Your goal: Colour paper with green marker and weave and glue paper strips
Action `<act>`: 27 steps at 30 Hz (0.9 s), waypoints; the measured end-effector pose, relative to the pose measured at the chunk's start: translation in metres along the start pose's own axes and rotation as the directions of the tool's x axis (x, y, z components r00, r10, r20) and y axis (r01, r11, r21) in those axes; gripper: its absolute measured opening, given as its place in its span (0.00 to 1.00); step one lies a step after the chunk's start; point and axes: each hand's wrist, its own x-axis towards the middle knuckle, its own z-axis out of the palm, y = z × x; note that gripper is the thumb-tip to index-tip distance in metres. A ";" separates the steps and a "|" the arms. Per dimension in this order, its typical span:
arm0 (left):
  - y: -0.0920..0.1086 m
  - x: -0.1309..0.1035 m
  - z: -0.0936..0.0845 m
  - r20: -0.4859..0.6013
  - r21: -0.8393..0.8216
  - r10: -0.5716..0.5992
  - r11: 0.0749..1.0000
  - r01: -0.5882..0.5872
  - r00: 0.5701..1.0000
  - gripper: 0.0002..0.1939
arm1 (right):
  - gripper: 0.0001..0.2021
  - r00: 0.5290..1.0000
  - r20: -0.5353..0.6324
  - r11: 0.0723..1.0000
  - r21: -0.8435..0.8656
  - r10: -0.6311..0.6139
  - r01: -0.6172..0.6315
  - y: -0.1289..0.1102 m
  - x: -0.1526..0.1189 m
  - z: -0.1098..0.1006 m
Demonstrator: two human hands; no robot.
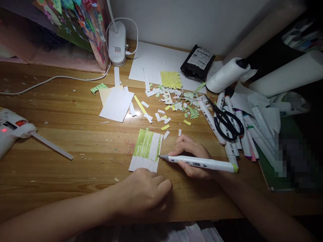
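Observation:
My right hand [193, 156] grips a white marker [196, 162] with a lime-green end. The marker's grey tip meets the right edge of a small square of white paper [145, 164]. Uneven green strokes cover the upper part of that paper, with white gaps between them. My left hand [148, 190] is curled into a fist at the paper's lower edge, knuckles up. Its fingertips are tucked under, out of sight. Beyond the square lie cut scraps of white, green and yellow paper [165, 127].
Black-handled scissors [228, 124] rest on several markers [209, 117] at the right. Behind are a black package [198, 62], a white roll [227, 74] and a lamp base [117, 43]. A glue gun [15, 129] lies at left. White cards [117, 104] lie left of the scraps.

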 end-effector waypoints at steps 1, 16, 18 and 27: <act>0.000 0.000 0.000 -0.003 0.001 0.001 1.000 -0.001 1.000 0.01 | 0.10 1.000 0.005 1.000 -0.006 -0.004 0.004 0.000 0.000 0.000; -0.001 0.000 -0.001 0.009 -0.002 -0.002 1.000 0.003 1.000 0.01 | 0.09 0.999 0.040 1.000 -0.003 -0.014 0.014 -0.005 0.002 0.001; 0.000 0.000 -0.001 0.011 -0.004 -0.001 1.000 0.001 1.000 0.01 | 0.09 0.999 0.032 1.000 -0.011 -0.020 0.020 -0.005 0.003 0.002; 0.000 0.000 -0.002 0.020 -0.001 -0.011 1.000 0.011 1.000 0.01 | 0.10 0.999 0.045 1.000 0.020 0.001 -0.001 -0.006 0.002 0.002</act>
